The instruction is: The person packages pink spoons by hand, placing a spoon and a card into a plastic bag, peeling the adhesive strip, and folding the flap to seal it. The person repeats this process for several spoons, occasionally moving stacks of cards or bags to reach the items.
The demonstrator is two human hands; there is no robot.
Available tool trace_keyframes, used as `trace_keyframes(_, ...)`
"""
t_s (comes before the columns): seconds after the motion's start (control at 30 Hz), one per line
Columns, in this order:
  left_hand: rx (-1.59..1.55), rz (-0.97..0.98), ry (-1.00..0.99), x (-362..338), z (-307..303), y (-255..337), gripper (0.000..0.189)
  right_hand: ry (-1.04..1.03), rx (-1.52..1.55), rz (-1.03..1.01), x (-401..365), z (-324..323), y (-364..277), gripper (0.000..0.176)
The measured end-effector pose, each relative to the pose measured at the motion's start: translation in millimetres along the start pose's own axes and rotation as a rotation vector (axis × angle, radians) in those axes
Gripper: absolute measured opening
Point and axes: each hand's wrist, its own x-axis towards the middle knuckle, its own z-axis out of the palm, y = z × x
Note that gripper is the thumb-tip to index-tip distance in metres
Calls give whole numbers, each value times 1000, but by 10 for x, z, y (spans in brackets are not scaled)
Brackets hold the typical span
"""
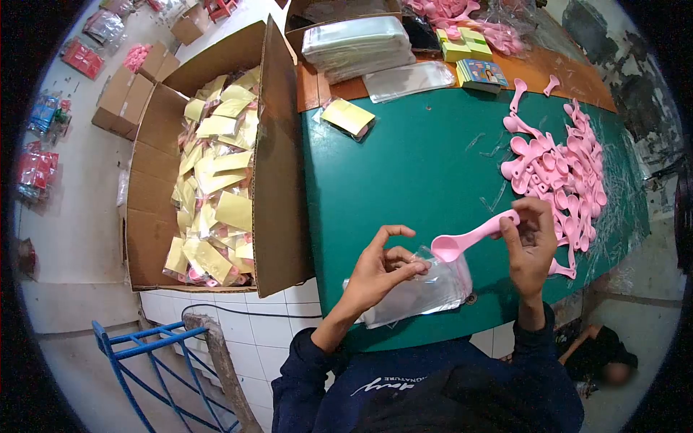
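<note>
My right hand [530, 245] pinches a pink measuring spoon [462, 243] by the end of its handle, its bowl pointing left. Thumb and fingers of my left hand [386, 270] are closed on the edge of a clear plastic bag [430, 261], and the spoon's bowl overlaps that edge in this view. Below both hands, a stack of clear bags [411, 303] lies at the near edge of the green table [404, 173]. Beyond my right hand spreads a heap of pink spoons [559, 169].
A tall cardboard box [278, 180] of packed bags with yellow cards stands left. One packed bag [349, 117] lies at the table's far left. More clear bags [357, 43] and card stacks [480, 74] sit at the back. Another person [599, 353] is at lower right.
</note>
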Motion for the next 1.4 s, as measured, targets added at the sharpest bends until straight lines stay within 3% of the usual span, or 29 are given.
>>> trace_keyframes(0.23, 25, 1, 48, 33, 62, 73, 38, -32, 21, 21, -39, 80, -18, 24)
trace_keyframes(0.53, 8, 135, -8, 232, 117, 185, 37, -325, 27, -4, 255, 206, -76, 23)
trace_keyframes(0.7, 254, 120, -66, 285, -73, 361, 32, -219, 25, -112, 487, 265, -148, 20)
trace_keyframes(0.73, 331, 104, -83, 293, -103, 388, 31, -298, -37, -213, 513, 270, -141, 22)
trace_keyframes(0.8, 120, 169, -32, 295, -53, 466, 30, -453, -166, -411, 565, 286, -115, 33)
trace_keyframes(0.83, 69, 185, 6, 306, -57, 463, 30, -539, -119, -414, 580, 362, -130, 51)
trace_keyframes(0.93, 9, 269, 85, 340, -140, 388, 31, -797, -40, -573, 852, 453, 9, 47)
trace_keyframes(1.0, -35, 302, 123, 341, -168, 397, 33, -654, 48, -521, 1504, 396, 334, 57)
trace_keyframes(1.03, -59, 325, 138, 333, -180, 396, 33, -539, -160, -470, 1975, 263, 489, 48)
trace_keyframes(1.07, -83, 349, 154, 326, -193, 397, 33, -153, -508, -480, 2476, 126, 884, 45)
trace_keyframes(1.13, -82, 417, 156, 302, -225, 405, 32, -107, -744, -70, 3104, -193, 1166, 41)
trace_keyframes(1.2, -34, 507, 137, 259, -267, 397, 32, 1, -1068, 83, 3424, -380, 1818, 39)
trace_keyframes(1.3, -30, 683, 4, 269, -354, 384, 31, 108, -1120, -7, 3293, -289, 1622, 31)
trace_keyframes(1.33, -45, 729, -57, 281, -366, 364, 31, 211, -1185, -174, 3261, -263, 1596, 28)
trace_keyframes(1.4, 52, 627, 14, 286, -380, 364, 31, 422, -1293, -500, 3140, -244, 1597, 24)
